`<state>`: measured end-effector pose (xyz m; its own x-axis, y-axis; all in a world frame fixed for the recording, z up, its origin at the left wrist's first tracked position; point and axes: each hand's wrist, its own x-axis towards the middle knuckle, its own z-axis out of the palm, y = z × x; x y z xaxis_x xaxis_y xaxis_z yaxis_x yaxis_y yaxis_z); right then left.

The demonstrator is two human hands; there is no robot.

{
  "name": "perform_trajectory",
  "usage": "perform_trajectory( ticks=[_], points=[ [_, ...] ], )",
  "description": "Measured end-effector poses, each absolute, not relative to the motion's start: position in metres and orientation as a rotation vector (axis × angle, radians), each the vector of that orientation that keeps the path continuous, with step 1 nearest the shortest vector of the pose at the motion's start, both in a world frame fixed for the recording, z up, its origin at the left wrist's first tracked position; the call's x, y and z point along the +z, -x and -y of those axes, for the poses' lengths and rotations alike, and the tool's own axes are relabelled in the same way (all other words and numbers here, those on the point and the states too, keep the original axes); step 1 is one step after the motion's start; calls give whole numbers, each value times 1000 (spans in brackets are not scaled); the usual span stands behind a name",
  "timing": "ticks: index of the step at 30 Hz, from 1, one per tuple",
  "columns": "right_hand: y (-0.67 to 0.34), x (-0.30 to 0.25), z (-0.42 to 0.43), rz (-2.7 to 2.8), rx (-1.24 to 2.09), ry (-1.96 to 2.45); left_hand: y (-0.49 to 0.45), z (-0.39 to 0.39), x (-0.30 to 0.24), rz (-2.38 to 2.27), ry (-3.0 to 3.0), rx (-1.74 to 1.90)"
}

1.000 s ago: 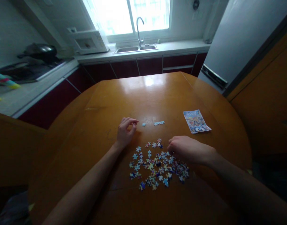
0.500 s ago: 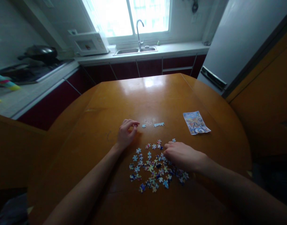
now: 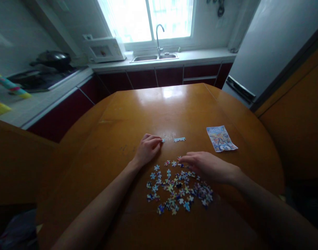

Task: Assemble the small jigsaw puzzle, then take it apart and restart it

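My left hand [image 3: 149, 148] rests on the wooden table [image 3: 153, 114], fingers bent and closed at the edge of a small pale-blue puzzle piece [image 3: 163, 140]. To the right of that piece lies a short joined strip of puzzle pieces [image 3: 179, 139]. My right hand [image 3: 209, 167] hovers over the upper edge of a loose pile of puzzle pieces [image 3: 170, 188]. Its fingers reach leftward, loosely apart, with nothing visible in them. One pinkish puzzle piece [image 3: 179, 158] shows right at its fingertips; whether they touch it is unclear. The palm hides part of the pile.
A creased printed picture sheet [image 3: 221, 139] lies on the table to the right. Beyond the table are a sink [image 3: 145, 58] with a tap, a white microwave [image 3: 105, 50], a stove with a black wok [image 3: 53, 59] and a grey fridge [image 3: 268, 45].
My left hand has moved right, from beside the single puzzle piece onto its edge. My right hand has risen a little from the pile, uncovering pieces beneath. The view has shifted slightly.
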<state>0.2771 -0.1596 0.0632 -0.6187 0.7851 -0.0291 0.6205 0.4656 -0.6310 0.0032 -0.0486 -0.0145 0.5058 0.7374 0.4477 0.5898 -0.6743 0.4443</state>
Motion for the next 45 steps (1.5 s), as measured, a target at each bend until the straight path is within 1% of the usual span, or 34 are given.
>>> perform_trajectory(
  ticks=[3,7,11,16,20,27,37,45],
  points=[
    [-278,58,143,2120,814,1233,-4,50,-15,-1105,-2559,861],
    [-280,34,122,1706,765,1383,-5,54,-11,-994,-2637,742],
    [-282,18,111,1535,705,1443,-7,58,-6,-931,-2695,645],
    [-265,18,105,1394,798,1420,-8,60,-5,-959,-2718,583],
    [-246,16,89,1552,815,1434,-8,61,-6,-982,-2708,567],
    [-227,14,57,1865,703,1672,-7,62,-5,-982,-2683,548],
    [-216,16,48,1992,624,1791,-7,63,-8,-978,-2662,562],
    [-213,19,50,2098,476,1838,-8,64,-5,-976,-2661,562]
  ],
)
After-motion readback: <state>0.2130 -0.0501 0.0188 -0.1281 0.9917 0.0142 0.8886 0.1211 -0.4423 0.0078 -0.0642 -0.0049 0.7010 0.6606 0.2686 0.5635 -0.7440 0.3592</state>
